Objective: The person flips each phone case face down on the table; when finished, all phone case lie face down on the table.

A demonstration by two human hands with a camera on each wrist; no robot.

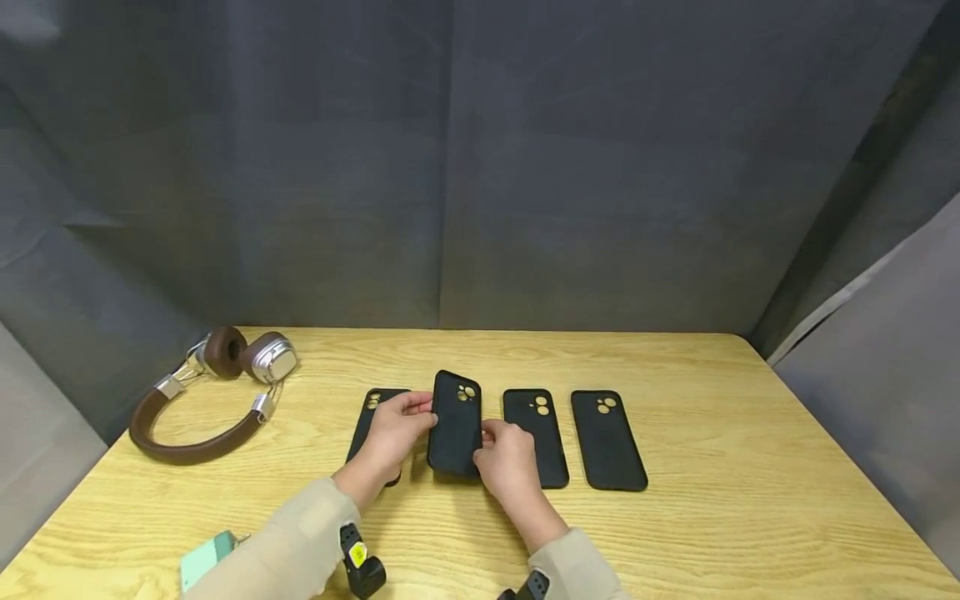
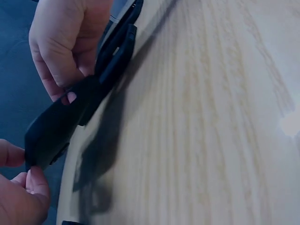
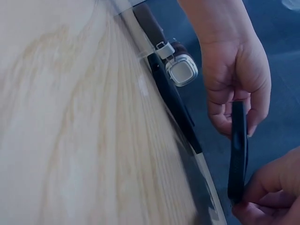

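A black phone case [image 1: 456, 429] with camera cutouts is held tilted above the table between both hands. My left hand [image 1: 395, 433] pinches its left edge, thumb in front. At the lower right edge, my right hand [image 1: 508, 461] pinches it with thumb and fingers. The same case [image 3: 238, 150] appears nearly edge-on in the right wrist view. Behind my left hand lies another black phone case [image 1: 362, 433], partly covered by it. Just right of the held one, a third phone case [image 1: 550, 446] lies flat, partly hidden by my right hand. Farther right rests one more phone case [image 1: 611, 446].
Brown and silver headphones [image 1: 198, 454] lie at the left rear of the wooden table [image 1: 750, 467]. A mint-green object [image 1: 206, 560] sits near the front left, partly behind my left sleeve. A dark curtain [image 1: 525, 183] hangs behind the table's back edge.
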